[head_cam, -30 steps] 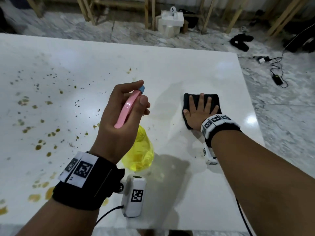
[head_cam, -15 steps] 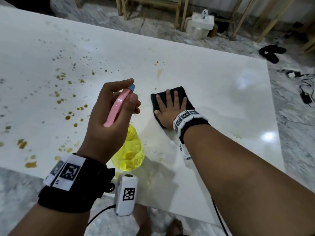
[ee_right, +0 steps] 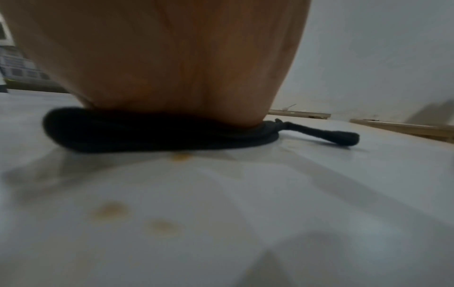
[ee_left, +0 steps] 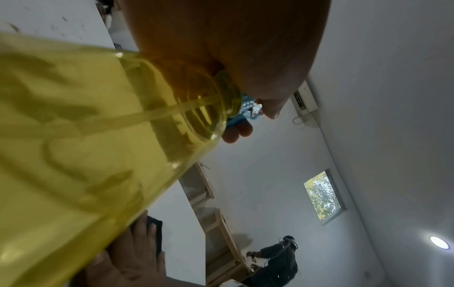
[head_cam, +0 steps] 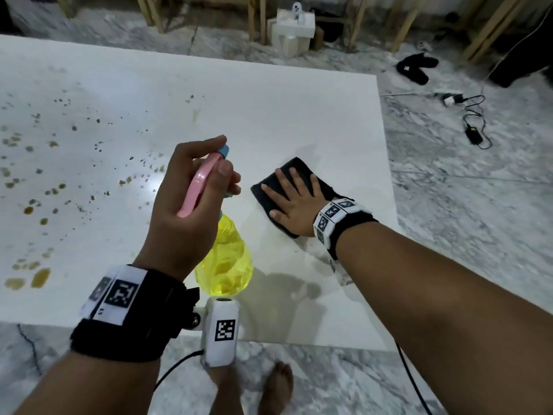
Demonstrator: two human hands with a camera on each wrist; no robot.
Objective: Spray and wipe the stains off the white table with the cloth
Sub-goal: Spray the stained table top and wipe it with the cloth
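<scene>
My left hand (head_cam: pixel 191 193) grips a spray bottle (head_cam: pixel 224 259) with a yellow see-through body and pink head, held above the white table (head_cam: pixel 269 115) near its front edge. The bottle's yellow body (ee_left: pixel 73 136) fills the left wrist view. My right hand (head_cam: pixel 294 205) lies flat with straight fingers on a black cloth (head_cam: pixel 299 169) and presses it to the table right of the bottle. In the right wrist view the cloth (ee_right: pixel 159 134) is squashed under my palm. Brown stains (head_cam: pixel 42 277) dot the table's left half, and faint ones (ee_right: pixel 110 211) lie near the cloth.
The table's right edge (head_cam: pixel 386 175) runs close to the cloth, with marble floor beyond. On the floor lie black slippers (head_cam: pixel 416 67) and a cable with a charger (head_cam: pixel 472 134). Wooden frames and a white box (head_cam: pixel 294 28) stand behind the table. Bare feet (head_cam: pixel 275 387) show below the front edge.
My right hand has slid the cloth leftward across the table toward the bottle. The left hand keeps the bottle in about the same pose; the head view has shifted.
</scene>
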